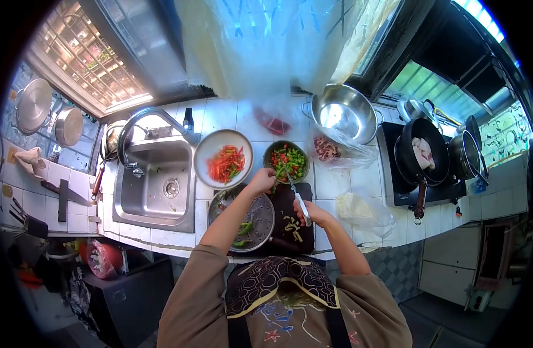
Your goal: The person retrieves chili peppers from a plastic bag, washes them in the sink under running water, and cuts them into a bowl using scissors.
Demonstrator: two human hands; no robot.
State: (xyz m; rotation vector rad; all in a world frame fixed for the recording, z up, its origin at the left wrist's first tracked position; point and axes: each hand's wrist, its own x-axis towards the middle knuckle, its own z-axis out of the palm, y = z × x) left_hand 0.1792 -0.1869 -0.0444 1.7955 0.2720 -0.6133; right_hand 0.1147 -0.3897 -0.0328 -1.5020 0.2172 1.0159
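Note:
My left hand (262, 181) is closed at the near left rim of a bowl of chopped green and red peppers (287, 159). Some green shows under its fingertips, but I cannot make out what they pinch. In my right hand (316, 214) is a narrow, white-handled cutting tool (299, 200), its metal tip pointing at the bowl; knife or scissors, I cannot tell. Pale green scraps (292, 228) lie on the dark cutting board (304, 243) below it. Under my left forearm, a metal colander (260, 217) holds green pepper pieces (245, 228).
Red pepper strips (227, 163) fill a white plate beside the sink (122, 203). Red meat (272, 122), a bag of chopped meat (327, 149) and a big steel pot (343, 113) stand farther back. To the right are another plastic bag (365, 213) and a wok (405, 165) on the stove.

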